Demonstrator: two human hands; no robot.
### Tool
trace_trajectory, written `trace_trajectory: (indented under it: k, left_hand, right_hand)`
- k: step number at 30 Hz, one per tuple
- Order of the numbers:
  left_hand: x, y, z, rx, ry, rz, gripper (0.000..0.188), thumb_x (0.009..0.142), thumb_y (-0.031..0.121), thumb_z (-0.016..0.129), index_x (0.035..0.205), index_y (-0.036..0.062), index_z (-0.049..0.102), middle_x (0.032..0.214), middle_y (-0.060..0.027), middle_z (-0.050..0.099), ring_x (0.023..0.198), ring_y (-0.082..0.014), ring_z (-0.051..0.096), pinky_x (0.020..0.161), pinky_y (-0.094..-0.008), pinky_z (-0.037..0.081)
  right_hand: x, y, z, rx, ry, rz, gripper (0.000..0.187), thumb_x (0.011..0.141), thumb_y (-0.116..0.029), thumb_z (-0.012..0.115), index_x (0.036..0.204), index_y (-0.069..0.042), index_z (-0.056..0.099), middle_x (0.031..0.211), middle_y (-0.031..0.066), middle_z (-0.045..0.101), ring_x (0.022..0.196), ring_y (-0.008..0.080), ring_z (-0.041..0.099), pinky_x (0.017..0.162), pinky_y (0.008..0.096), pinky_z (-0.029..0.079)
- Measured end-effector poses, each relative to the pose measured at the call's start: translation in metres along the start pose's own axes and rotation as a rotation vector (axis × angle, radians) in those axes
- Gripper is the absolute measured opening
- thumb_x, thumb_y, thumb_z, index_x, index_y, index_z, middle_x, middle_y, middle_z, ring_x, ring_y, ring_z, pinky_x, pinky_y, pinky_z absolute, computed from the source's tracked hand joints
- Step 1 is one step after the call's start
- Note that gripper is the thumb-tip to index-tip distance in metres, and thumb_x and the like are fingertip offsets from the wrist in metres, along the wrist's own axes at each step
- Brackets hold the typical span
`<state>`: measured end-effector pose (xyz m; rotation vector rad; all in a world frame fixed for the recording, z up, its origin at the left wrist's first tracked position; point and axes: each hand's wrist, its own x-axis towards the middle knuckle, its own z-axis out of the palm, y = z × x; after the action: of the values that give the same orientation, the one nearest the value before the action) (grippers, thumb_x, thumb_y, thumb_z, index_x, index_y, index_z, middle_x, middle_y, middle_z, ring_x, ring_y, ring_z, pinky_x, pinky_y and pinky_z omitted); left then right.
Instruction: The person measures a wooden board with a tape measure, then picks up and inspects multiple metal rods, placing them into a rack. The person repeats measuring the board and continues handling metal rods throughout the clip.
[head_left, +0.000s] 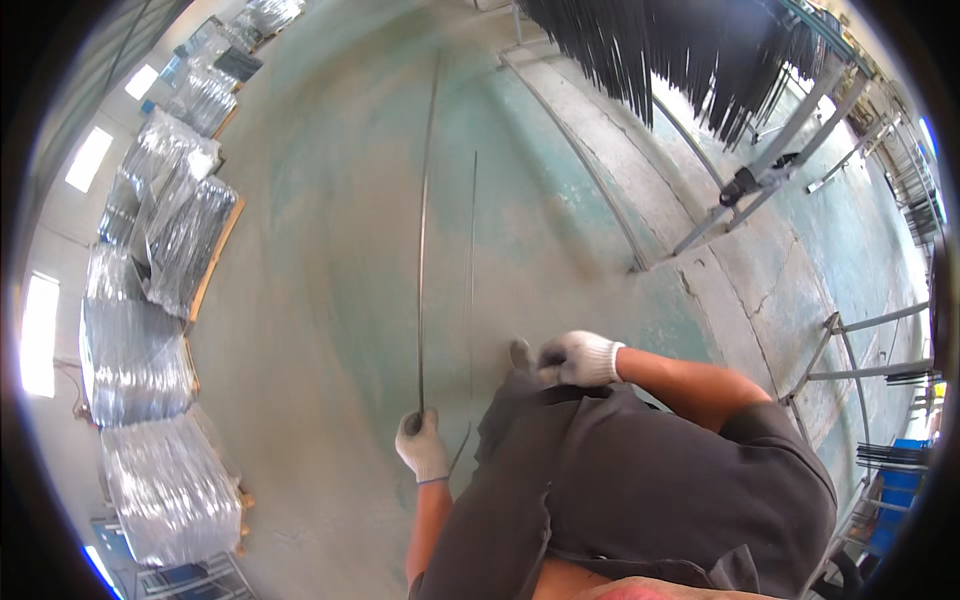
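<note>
My left hand (422, 447), in a white knitted glove, is closed round the near end of a long thin dark metal strip (423, 270). The strip stretches far ahead over the floor. To its right runs a second thin dark line (473, 230), perhaps another strip or a shadow; I cannot tell which. My right hand (582, 358), gloved too, is at the front of my dark clothing (640, 450). Its fingers are curled and darkened at the tips; what they hold, if anything, is hidden. A shoe tip (520, 352) shows just left of it.
Along the left wall stand several pallets of goods in clear film (150, 480). At the upper right, many dark strips (690, 50) hang from a metal rack (790, 140). A rail (580, 150) edges the bare concrete. Another metal frame (835, 350) and a blue container (897, 490) are at right.
</note>
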<state>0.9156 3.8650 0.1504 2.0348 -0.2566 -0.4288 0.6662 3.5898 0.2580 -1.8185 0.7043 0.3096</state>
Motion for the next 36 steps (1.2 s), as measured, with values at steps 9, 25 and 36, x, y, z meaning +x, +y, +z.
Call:
trace_trajectory:
  k: [9,25,36]
  left_hand:
    - [0.326,0.238,0.135,-0.283,-0.07,0.023,0.026,0.099,0.019,0.076,0.096,-0.0048,0.065,0.074,-0.0004,0.056,0.062,-0.0102,0.049,0.057,-0.0318,0.041]
    - [0.788,0.543,0.376,-0.302,-0.071,0.274,0.026,0.1,0.019,0.074,0.084,0.0037,0.059,0.071,0.0005,0.053,0.065,-0.0098,0.049,0.063,-0.029,0.04]
    - [1.149,0.722,0.547,-0.286,-0.193,0.307,0.02,0.098,0.017,0.075,0.091,0.0022,0.064,0.069,-0.0002,0.051,0.063,-0.0124,0.051,0.063,-0.0313,0.044]
  right_hand:
    - [0.213,0.029,-0.217,0.336,0.492,0.282,0.033,0.095,-0.028,0.072,0.111,0.001,0.078,0.094,0.0136,0.079,0.088,0.0231,0.074,0.084,0.0387,0.058]
    - [0.705,-0.089,-0.641,0.076,0.4,0.175,0.037,0.095,-0.035,0.072,0.112,-0.002,0.078,0.1,0.0159,0.079,0.097,0.0302,0.075,0.091,0.0408,0.057]
    - [0.985,-0.117,-0.9,0.287,0.471,0.297,0.039,0.094,-0.033,0.074,0.12,-0.004,0.078,0.113,0.0165,0.079,0.11,0.0319,0.074,0.097,0.0422,0.057]
